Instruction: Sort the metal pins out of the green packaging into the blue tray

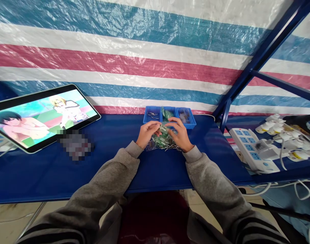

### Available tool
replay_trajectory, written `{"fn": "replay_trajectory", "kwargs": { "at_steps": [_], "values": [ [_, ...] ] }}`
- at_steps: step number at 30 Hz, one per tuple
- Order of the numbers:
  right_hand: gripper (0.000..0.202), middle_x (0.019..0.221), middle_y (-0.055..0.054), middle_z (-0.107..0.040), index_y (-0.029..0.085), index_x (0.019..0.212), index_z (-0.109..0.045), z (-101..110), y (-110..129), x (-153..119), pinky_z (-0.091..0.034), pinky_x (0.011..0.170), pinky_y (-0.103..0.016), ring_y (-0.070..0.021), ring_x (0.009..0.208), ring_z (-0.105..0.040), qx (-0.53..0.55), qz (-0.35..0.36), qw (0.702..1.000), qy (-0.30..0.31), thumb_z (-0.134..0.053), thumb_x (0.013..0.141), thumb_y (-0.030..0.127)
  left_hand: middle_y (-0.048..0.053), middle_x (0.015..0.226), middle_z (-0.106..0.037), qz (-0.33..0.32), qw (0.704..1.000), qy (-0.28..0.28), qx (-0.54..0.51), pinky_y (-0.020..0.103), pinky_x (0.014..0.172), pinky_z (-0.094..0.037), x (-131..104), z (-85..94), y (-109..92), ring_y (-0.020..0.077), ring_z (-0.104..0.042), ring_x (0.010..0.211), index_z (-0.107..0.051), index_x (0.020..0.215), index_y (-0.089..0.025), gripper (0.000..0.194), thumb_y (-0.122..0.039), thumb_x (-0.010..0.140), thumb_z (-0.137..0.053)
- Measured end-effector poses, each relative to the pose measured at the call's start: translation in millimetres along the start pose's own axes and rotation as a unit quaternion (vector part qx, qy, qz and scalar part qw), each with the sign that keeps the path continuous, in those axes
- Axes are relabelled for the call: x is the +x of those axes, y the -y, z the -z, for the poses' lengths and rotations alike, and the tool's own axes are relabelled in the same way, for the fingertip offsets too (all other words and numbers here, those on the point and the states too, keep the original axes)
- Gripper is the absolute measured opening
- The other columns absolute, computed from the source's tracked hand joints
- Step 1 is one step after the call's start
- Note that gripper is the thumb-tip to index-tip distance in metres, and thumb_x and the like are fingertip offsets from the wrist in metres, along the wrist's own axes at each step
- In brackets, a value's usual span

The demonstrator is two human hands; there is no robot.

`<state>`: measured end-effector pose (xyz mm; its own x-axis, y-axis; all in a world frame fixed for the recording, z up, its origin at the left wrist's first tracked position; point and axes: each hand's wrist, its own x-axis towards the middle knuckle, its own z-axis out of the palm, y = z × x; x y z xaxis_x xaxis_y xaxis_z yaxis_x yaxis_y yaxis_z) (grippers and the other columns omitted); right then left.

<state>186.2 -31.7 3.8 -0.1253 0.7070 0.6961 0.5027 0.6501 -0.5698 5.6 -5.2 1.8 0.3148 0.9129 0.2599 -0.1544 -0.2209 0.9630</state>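
Note:
In the middle of the desk my left hand (147, 133) is closed, its thumb and fingertips pinched together. A small pale piece shows by its fingertips, too small to name. Facing it, my right hand (180, 135) is curled, thumb and fingers brought in toward the same spot; what they hold I cannot make out. Below both hands lies a heap of small thin metal pins (167, 144) on green and clear plastic bags. Just behind stands a blue three-compartment tray (193, 126): a few metal pins at left, a green bag in the middle, a clear bag at right.
A tablet (90, 117) showing a cartoon leans at the left, with a blurred-out object (76, 145) before it. At right are a white power strip (251, 149), white plugs and cables. A blue metal frame (242, 79) rises before the striped plastic sheet (145, 61).

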Motion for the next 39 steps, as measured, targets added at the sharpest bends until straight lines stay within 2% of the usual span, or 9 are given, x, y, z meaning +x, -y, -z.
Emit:
{"fn": "replay_trajectory", "kwargs": {
  "at_steps": [7, 10, 14, 18, 22, 25, 29, 34, 39],
  "values": [
    [0.029, 0.071, -0.001, -0.065, 0.022, 0.107, -0.064, -5, -6, -3, -0.054, 0.064, -0.034, -0.0186, 0.061, -0.064, 0.112, -0.144, 0.983, 0.003, -0.053, 0.092, 0.044, 0.003, 0.08, -0.061, -0.027, 0.998, -0.001, 0.064, 0.028, 0.061, -0.051, 1, -0.1, 6, 0.0158, -0.06, 0.068, -0.065, 0.086, -0.016, 0.038, -0.052, 0.076, -0.07],
    [0.034, 0.094, -0.006, -0.068, 0.024, 0.12, -0.06, -1, -2, -2, -0.056, 0.072, -0.035, -0.0208, 0.083, -0.067, 0.108, -0.105, 0.989, 0.008, -0.043, 0.097, 0.043, -0.003, 0.062, -0.055, 0.023, 1.0, 0.019, -0.005, 0.027, 0.053, -0.049, -1, -0.5, 3, 0.0118, -0.054, 0.051, -0.06, 0.1, -0.018, 0.039, -0.05, 0.079, -0.069],
    [0.028, 0.125, -0.011, -0.059, 0.022, 0.102, -0.066, 1, 0, 1, -0.049, 0.096, -0.039, -0.0243, 0.117, -0.056, 0.053, -0.015, 0.998, 0.01, -0.051, 0.093, 0.044, -0.003, 0.063, -0.055, 0.058, 0.997, 0.025, -0.038, 0.025, 0.052, -0.05, -1, -0.4, 1, 0.0123, -0.055, 0.054, -0.057, 0.111, -0.02, 0.046, -0.05, 0.078, -0.07],
    [0.029, 0.087, -0.006, -0.068, 0.02, 0.087, -0.064, -3, -4, 0, -0.052, 0.082, -0.035, -0.0202, 0.085, -0.065, 0.048, -0.078, 0.996, -0.003, -0.053, 0.092, 0.046, 0.009, 0.092, -0.066, 0.027, 1.0, -0.01, -0.004, 0.026, 0.057, -0.052, 1, -0.3, 4, 0.02, -0.062, 0.082, -0.065, 0.091, -0.013, 0.055, -0.065, 0.083, -0.053],
    [0.029, 0.068, 0.0, -0.062, 0.021, 0.106, -0.062, -3, -4, -2, -0.053, 0.066, -0.031, -0.0156, 0.059, -0.059, 0.081, -0.144, 0.986, 0.007, -0.054, 0.091, 0.044, 0.004, 0.074, -0.065, 0.013, 1.0, 0.017, 0.005, 0.028, 0.057, -0.052, 0, -0.7, 2, 0.0174, -0.063, 0.066, -0.064, 0.104, -0.015, 0.048, -0.056, 0.079, -0.066],
    [0.034, 0.1, -0.007, -0.066, 0.023, 0.123, -0.057, 0, -1, -2, -0.054, 0.077, -0.035, -0.019, 0.084, -0.065, 0.074, -0.1, 0.992, 0.009, -0.046, 0.096, 0.039, -0.003, 0.057, -0.058, 0.027, 1.0, 0.002, -0.005, 0.028, 0.054, -0.051, -1, -0.6, -1, 0.015, -0.06, 0.051, -0.058, 0.113, -0.018, 0.046, -0.045, 0.078, -0.071],
    [0.025, 0.127, -0.012, -0.054, 0.023, 0.108, -0.065, 2, 2, 1, -0.048, 0.096, -0.042, -0.0261, 0.119, -0.053, 0.022, -0.003, 0.999, 0.037, -0.052, 0.091, 0.036, -0.003, 0.054, -0.057, 0.052, 0.998, -0.007, -0.035, 0.025, 0.048, -0.046, 0, 0.1, -3, 0.0135, -0.057, 0.046, -0.059, 0.103, -0.018, 0.042, -0.048, 0.077, -0.071],
    [0.018, 0.069, -0.002, -0.06, 0.019, 0.083, -0.062, 4, 0, 2, -0.049, 0.066, -0.032, -0.0168, 0.064, -0.059, 0.108, -0.121, 0.982, 0.093, -0.058, 0.087, 0.036, -0.006, 0.04, -0.038, 0.003, 0.995, -0.075, 0.058, 0.022, 0.04, -0.027, -2, -1.0, -5, 0.0063, -0.034, 0.036, -0.062, 0.073, -0.014, 0.044, -0.057, 0.085, -0.058],
    [0.023, 0.043, 0.008, -0.043, 0.016, 0.07, -0.06, 14, -1, 6, -0.028, 0.041, -0.022, -0.0069, 0.038, -0.036, 0.244, -0.286, 0.885, 0.274, -0.071, 0.074, 0.036, -0.005, 0.042, -0.036, -0.038, 0.982, -0.151, 0.102, 0.023, 0.042, -0.026, -1, 3.1, -7, 0.0066, -0.032, 0.039, -0.063, 0.064, -0.015, 0.043, -0.052, 0.086, -0.057]
  ]
}}
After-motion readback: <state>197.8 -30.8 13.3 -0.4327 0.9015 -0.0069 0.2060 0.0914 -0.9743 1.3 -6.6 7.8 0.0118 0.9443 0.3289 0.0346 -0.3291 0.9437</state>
